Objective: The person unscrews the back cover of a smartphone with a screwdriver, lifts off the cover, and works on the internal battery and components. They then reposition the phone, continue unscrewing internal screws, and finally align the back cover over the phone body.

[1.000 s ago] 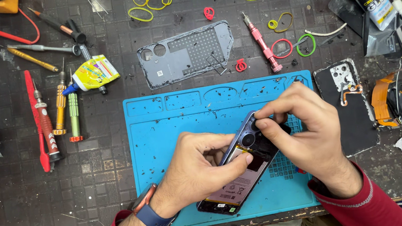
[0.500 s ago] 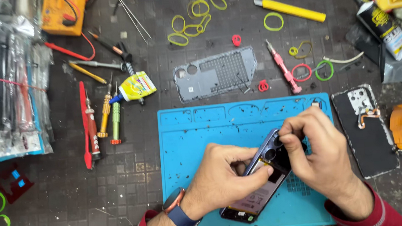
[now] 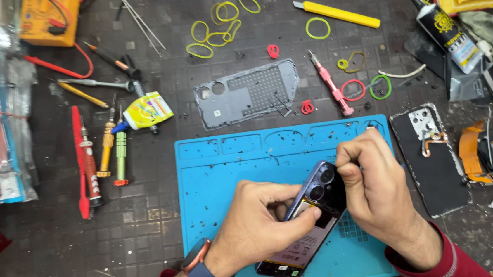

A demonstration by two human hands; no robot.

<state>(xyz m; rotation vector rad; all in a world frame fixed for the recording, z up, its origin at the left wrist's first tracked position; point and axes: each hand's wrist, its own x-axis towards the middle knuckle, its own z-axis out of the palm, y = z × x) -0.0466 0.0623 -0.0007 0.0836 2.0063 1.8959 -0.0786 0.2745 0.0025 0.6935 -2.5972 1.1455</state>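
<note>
Speckled blue mat (image 3: 226, 175) — both hands' fingers (image 3: 300, 222) pinching glossy opened phone (image 3: 313, 209)

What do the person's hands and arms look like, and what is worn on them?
Both hands are bare, without gloves or visible rings. The left hand has a watch with a blue strap on its wrist. Both arms wear red sleeves, pushed back just behind the wrists. The right hand shows no watch.

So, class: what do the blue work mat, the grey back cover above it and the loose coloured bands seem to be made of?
Blue work mat: probably silicone or rubber, matte, with moulded tray recesses along its top edge. Grey back cover: thin sheet with a dull sheen and a dotted panel; plastic or metal, hard to tell. Yellow bands: likely rubber, thin loops lying bent out of round.
</note>
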